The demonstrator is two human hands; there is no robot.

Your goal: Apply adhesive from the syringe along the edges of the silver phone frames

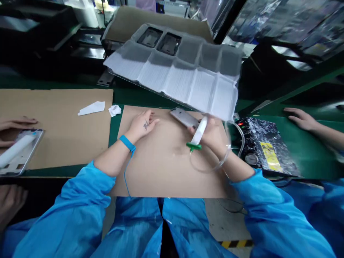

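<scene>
Fingers (pixel 215 124) of our right hand (pixel 212 135) wrap around a smooth white plastic syringe (pixel 200 130) with a green collar, beside a flat silver metal phone case (pixel 182 117) on rough brown cardboard (pixel 172 168); our left hand's (pixel 141 125) fingers (pixel 151 116) spread apart near the case.

Dispensing syringe (pixel 199 132) at phone casing (pixel 182 117).

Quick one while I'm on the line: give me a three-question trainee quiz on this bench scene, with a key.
1. True or false: the left hand wears a blue wrist strap.
2. Which hand holds the white syringe with the green tip?
3. The clear tube leads toward: A) the black unit with the yellow label, or B) the white tray?

Key: 1 true; 2 right hand; 3 A.
</scene>
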